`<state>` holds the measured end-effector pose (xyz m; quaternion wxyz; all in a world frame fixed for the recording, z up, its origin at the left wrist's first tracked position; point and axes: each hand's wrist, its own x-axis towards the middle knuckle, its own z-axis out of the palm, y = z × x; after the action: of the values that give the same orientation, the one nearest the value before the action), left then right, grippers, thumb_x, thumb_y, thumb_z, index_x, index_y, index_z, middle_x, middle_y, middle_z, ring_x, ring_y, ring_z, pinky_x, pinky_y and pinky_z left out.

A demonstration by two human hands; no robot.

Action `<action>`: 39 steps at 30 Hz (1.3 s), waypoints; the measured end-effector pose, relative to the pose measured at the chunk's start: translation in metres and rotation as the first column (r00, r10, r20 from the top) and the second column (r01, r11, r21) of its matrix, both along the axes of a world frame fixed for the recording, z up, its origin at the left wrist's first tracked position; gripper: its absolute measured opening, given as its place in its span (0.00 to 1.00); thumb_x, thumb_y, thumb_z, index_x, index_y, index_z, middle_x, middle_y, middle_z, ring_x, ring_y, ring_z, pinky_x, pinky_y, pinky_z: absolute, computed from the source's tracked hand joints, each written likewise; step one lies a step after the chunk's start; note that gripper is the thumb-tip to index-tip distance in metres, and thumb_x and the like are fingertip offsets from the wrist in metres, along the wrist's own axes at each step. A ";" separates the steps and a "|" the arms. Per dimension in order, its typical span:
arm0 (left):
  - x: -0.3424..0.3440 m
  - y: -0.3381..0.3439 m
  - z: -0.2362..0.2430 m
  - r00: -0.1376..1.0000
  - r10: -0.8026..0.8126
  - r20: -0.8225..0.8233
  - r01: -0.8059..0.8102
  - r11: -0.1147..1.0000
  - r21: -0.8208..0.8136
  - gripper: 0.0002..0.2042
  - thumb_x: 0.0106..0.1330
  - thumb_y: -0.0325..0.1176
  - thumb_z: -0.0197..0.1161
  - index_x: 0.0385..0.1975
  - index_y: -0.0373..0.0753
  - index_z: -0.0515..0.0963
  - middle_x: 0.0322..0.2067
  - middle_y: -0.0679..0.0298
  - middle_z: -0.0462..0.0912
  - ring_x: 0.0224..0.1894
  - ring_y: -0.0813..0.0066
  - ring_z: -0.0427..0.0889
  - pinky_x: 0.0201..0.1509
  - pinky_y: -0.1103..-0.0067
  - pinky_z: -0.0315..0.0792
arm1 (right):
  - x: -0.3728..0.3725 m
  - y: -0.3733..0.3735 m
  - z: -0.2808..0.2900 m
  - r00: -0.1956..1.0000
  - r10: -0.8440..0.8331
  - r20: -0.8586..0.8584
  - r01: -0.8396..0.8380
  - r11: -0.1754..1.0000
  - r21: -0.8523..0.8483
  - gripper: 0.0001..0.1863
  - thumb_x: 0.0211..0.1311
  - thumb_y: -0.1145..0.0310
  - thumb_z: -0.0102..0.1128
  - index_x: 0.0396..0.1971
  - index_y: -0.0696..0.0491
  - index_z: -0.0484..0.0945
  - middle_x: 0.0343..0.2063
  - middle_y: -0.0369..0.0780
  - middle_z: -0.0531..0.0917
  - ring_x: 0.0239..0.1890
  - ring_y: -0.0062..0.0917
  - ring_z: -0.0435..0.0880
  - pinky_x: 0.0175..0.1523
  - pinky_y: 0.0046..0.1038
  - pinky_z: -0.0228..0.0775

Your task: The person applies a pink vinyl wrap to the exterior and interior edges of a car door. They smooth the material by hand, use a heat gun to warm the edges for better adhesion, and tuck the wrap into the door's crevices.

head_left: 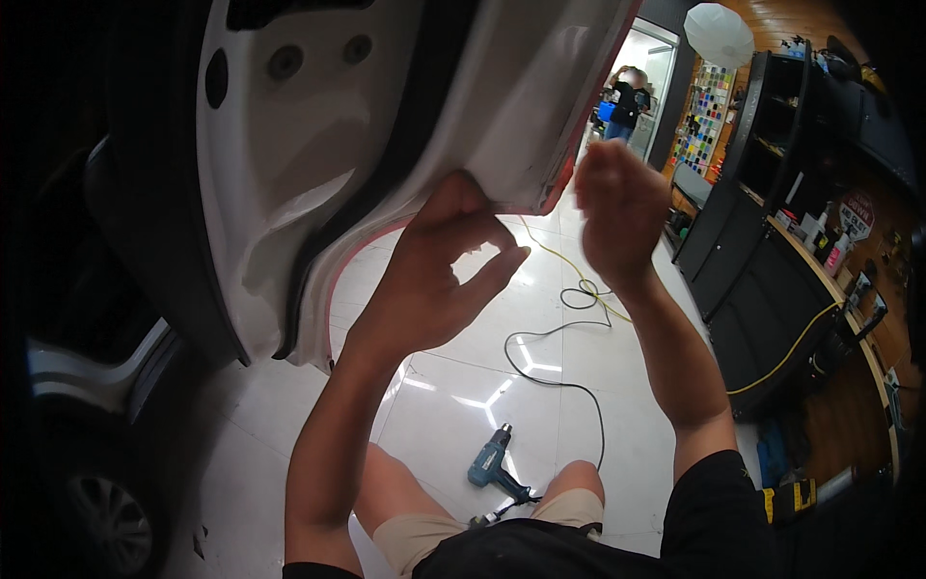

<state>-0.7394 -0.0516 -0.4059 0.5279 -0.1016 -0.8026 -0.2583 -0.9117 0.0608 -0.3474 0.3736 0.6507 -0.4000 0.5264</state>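
Observation:
A white car door (526, 106) with a red strip (561, 185) along its outer edge hangs open before me. My left hand (434, 265) is at the door's bottom edge, its knuckles against or very near the panel. Its thumb and forefinger meet in a ring-shaped pinch; anything between the tips is too small to make out. My right hand (622, 207) is raised just right of the door's lower outer corner, apart from the left. Motion blurs its fingers, so their grip does not show.
A blue-green heat gun (492, 463) lies on the tiled floor between my legs. Its dark cord (555, 383) loops near a yellow cable (550, 253). Black cabinets (757, 261) with a bottle-lined worktop stand at right. Another person (629, 101) stands in the far doorway.

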 end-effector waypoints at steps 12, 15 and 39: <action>-0.009 0.001 -0.006 0.999 0.011 -0.037 -0.011 1.000 -0.005 0.05 0.61 0.27 0.73 0.34 0.37 0.84 0.40 0.64 0.73 0.42 0.71 0.77 0.45 0.75 0.73 | 0.043 0.029 0.024 0.736 -0.620 -0.273 0.642 0.767 -0.010 0.13 0.68 0.58 0.67 0.28 0.50 0.81 0.16 0.34 0.82 0.16 0.28 0.85 0.22 0.29 0.73; -0.009 -0.003 -0.008 0.997 0.011 -0.072 -0.014 0.999 -0.032 0.06 0.61 0.27 0.73 0.34 0.36 0.84 0.41 0.63 0.73 0.44 0.69 0.78 0.47 0.74 0.74 | 0.055 0.032 0.028 0.682 -0.660 -0.315 0.701 0.713 0.023 0.10 0.66 0.63 0.66 0.29 0.52 0.79 0.17 0.37 0.83 0.17 0.30 0.85 0.22 0.30 0.74; -0.003 -0.007 -0.003 0.999 -0.040 -0.006 0.040 0.999 0.028 0.05 0.62 0.26 0.70 0.36 0.39 0.83 0.40 0.64 0.74 0.41 0.72 0.76 0.43 0.76 0.72 | 0.001 0.000 0.015 0.968 -0.168 -0.187 0.144 0.980 -0.139 0.13 0.66 0.74 0.69 0.20 0.55 0.78 0.13 0.34 0.75 0.13 0.14 0.72 0.19 0.20 0.59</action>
<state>-0.7427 -0.0582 -0.4092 0.5263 -0.1110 -0.7952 -0.2799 -0.9110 0.0611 -0.3324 0.4915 0.6417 -0.3774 0.4519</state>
